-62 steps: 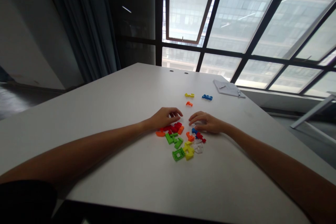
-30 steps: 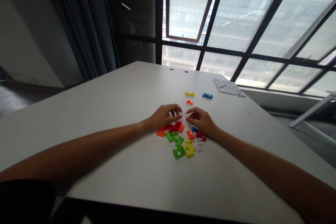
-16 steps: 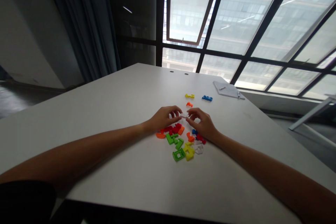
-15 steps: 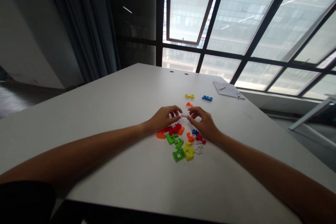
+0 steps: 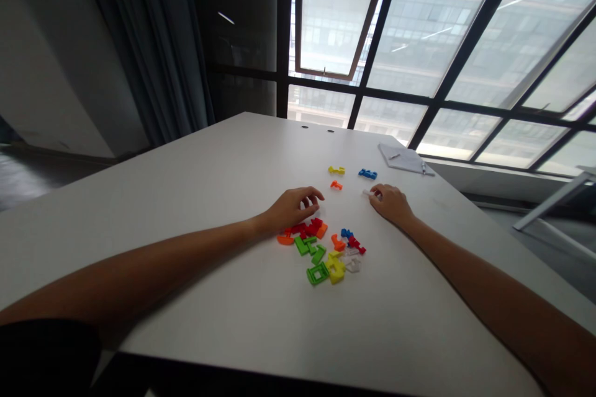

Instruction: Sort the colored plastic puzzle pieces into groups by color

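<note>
Clear plastic puzzle piece (image 5: 367, 193), small and slim, sits at the fingertips of the right hand (image 5: 390, 203), apparently pinched there. Its long axis runs out from the fingers toward the upper left, pointing just below the blue piece (image 5: 367, 173) on the white table (image 5: 200, 167). The left hand (image 5: 292, 209), farther off, lies loosely curled, holding nothing visible, just beyond the red pieces (image 5: 305, 227).

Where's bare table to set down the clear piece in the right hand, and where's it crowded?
Bare tabletop lies below the right hand, which pinches the clear piece, and below the green frame piece. Crowded: under the left hand, where red, orange, green and yellow pieces bunch.
</note>
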Tool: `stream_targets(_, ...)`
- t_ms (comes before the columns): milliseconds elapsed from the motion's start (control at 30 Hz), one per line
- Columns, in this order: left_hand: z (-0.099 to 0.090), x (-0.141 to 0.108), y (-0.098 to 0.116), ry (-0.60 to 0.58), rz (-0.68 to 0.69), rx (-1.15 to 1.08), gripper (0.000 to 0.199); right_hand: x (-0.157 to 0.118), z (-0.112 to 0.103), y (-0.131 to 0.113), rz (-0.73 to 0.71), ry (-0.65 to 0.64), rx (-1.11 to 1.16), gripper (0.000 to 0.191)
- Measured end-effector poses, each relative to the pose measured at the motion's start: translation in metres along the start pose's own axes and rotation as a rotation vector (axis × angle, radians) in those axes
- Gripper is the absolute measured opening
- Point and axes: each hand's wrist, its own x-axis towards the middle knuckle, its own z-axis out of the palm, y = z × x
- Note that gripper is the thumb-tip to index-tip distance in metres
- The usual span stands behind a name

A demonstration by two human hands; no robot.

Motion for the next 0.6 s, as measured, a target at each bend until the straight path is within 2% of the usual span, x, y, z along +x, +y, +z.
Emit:
stream_targets(300, 0.0012, 0.001, -0.001, -0.005, 0.002, 0.013, 0.029, 0.0023, -0.0003, 0.004, 0.078, 0.076, 0.146, 0.019)
stream_targets(467, 0.0013, 0.0006, 0.0002, 0.004, 0.02, 0.008, 0.027, 0.0019, 0.0016, 0.005, 0.065, 0.04, 0.154, 0.016)
stream_targets(600, 0.0008, 0.0006, 0.0003, 0.0, 0.018, 0.007, 0.026, 0.0007, -0.0019, -0.0021, 0.036, 0.073, 0.148, 0.024)
